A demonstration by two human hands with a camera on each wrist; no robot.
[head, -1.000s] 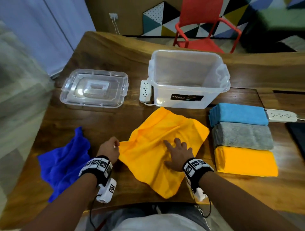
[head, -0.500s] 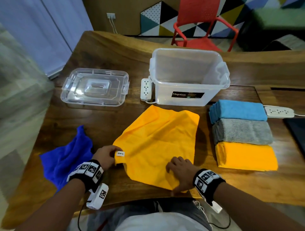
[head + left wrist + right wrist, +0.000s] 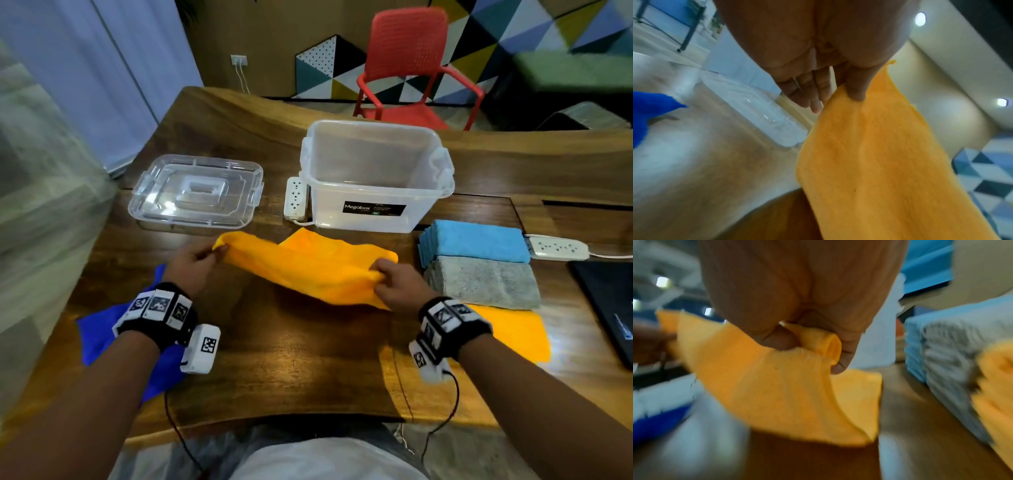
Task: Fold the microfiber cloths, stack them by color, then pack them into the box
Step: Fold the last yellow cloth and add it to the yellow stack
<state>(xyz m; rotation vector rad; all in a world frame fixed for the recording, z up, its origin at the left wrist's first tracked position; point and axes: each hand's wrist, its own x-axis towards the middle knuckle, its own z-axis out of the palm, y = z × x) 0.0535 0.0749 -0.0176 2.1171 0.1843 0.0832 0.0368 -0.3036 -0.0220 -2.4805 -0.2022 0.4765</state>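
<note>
An orange microfiber cloth (image 3: 308, 267) hangs lifted over the table, its near edge carried toward its far edge. My left hand (image 3: 197, 260) pinches the cloth's left corner (image 3: 851, 100) between thumb and fingers. My right hand (image 3: 394, 279) grips the right corner (image 3: 818, 344), bunched in curled fingers. The clear plastic box (image 3: 376, 178) stands open and empty just behind the cloth. To the right lie folded stacks: light blue (image 3: 476, 241), grey (image 3: 483, 281) and orange (image 3: 513, 329). A crumpled dark blue cloth (image 3: 102, 335) lies under my left forearm.
The box's clear lid (image 3: 197, 192) lies at the back left. A white power strip (image 3: 295, 198) sits beside the box, another (image 3: 556, 247) at the right. A dark laptop (image 3: 609, 305) lies at the right edge. A red chair (image 3: 411, 68) stands beyond the table.
Both hands took the orange cloth's near corners off the table and carried them up and away from me, folding the cloth over. The cloth no longer lies flat.
</note>
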